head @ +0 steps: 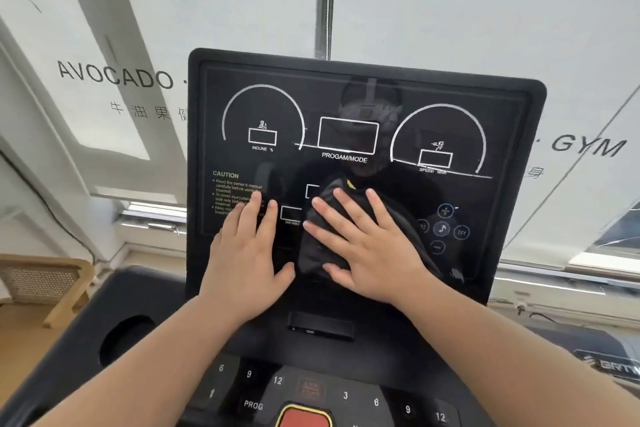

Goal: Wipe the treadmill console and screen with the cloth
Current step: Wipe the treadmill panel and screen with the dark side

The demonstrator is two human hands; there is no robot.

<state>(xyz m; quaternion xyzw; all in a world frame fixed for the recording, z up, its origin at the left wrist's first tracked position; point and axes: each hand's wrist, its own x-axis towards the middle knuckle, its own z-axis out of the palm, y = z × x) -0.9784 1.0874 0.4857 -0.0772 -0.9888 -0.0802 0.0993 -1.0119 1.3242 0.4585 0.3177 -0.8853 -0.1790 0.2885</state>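
Black cloth [313, 250], bunched, lies on the lower middle of the screen [346, 97], its long axis running roughly up the glass. The right hand [367, 250] covers most of it: fingers straight and spread, pressing the cloth flat rather than gripping it. The left hand [249, 253] rests just beside it on bare glass, fingers straight and together, holding nothing. The right hand is thus the working hand. The dials and upper glass lie above its fingertips, and a stroke would probably carry the cloth that way. The console [381, 350], with its numbered keys and red button [304, 418], lies below both wrists.
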